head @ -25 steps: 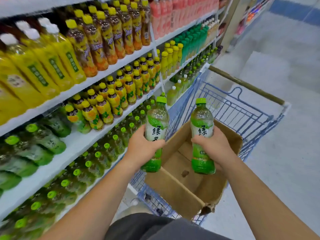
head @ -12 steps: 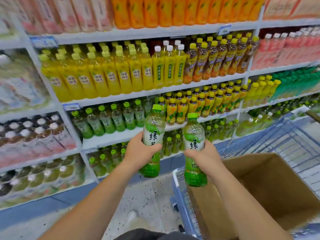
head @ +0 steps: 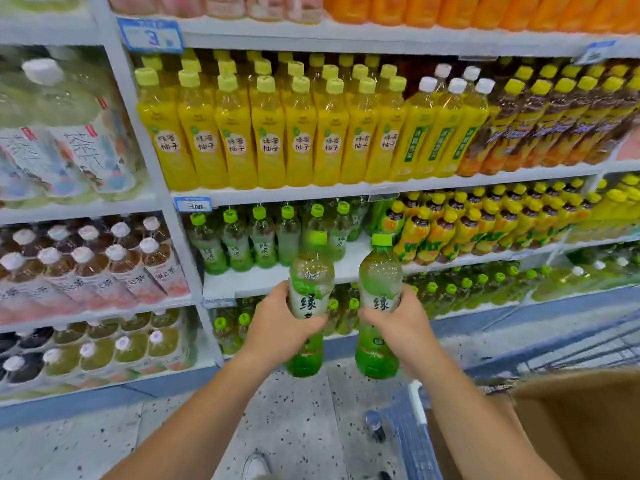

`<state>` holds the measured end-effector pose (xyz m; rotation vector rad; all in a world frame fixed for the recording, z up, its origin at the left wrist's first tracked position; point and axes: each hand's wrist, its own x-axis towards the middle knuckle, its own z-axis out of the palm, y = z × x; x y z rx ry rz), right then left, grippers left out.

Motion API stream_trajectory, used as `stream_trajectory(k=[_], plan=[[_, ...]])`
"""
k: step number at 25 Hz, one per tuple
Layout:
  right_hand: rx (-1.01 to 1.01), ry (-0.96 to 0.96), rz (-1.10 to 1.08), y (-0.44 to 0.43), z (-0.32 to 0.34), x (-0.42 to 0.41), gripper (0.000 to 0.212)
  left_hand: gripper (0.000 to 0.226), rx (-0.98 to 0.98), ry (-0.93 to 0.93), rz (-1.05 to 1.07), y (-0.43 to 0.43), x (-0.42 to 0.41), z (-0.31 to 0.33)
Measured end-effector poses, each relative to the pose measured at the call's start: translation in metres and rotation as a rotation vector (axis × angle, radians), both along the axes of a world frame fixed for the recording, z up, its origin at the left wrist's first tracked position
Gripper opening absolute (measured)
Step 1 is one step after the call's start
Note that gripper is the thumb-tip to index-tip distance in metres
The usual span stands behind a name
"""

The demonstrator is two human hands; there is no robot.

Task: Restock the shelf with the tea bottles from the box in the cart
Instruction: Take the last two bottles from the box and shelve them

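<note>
My left hand [head: 280, 327] grips a green tea bottle [head: 310, 271] upright by its label. A second green tea bottle [head: 379, 271] is held the same way in my right hand [head: 401, 322]. Both bottles hang side by side in front of the white shelf [head: 263, 278], whose back row holds several matching green-capped bottles [head: 263, 237]. The shelf's front strip is bare. The cardboard box [head: 568, 424] sits in the blue cart [head: 412, 441] at the lower right.
Yellow juice bottles [head: 270, 133] fill the shelf above. Yellow-capped brown tea bottles [head: 467, 223] stand right of the green ones. More green bottles [head: 450, 292] fill the shelf below. White-capped bottles [head: 86, 265] occupy the left bay. Speckled floor [head: 294, 427] lies beneath my arms.
I have turned from the cart to face the shelf and come closer. Both hands carried their bottles up toward the green tea shelf; the box has slid to the lower right.
</note>
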<state>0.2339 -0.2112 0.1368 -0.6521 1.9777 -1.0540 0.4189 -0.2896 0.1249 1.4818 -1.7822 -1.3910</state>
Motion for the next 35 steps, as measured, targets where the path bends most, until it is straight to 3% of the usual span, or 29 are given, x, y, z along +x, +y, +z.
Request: stream_trajectory(k=[6, 13, 17, 25, 31, 35], plan=[[-0.003, 0.080, -0.123, -0.067, -0.070, -0.028, 0.044, 0.044, -0.027, -0.055, -0.018, -0.075, -0.014, -0.071], [-0.110, 0.292, -0.064, -0.140, -0.147, -0.102, 0.045, 0.040, -0.172, -0.018, 0.037, -0.134, -0.070, -0.145], [-0.245, 0.328, -0.056, -0.178, -0.173, -0.129, 0.039, 0.042, -0.265, 0.000, 0.083, -0.155, -0.090, -0.170], [-0.387, 0.316, -0.017, -0.210, -0.226, -0.140, 0.050, 0.041, -0.388, -0.042, 0.182, -0.167, -0.102, -0.198], [-0.209, 0.422, 0.105, -0.201, -0.257, -0.150, 0.044, 0.046, -0.400, -0.040, 0.183, -0.175, -0.110, -0.215], [-0.201, 0.442, 0.060, -0.203, -0.274, -0.148, 0.032, 0.045, -0.363, -0.024, 0.185, -0.174, -0.109, -0.221]])
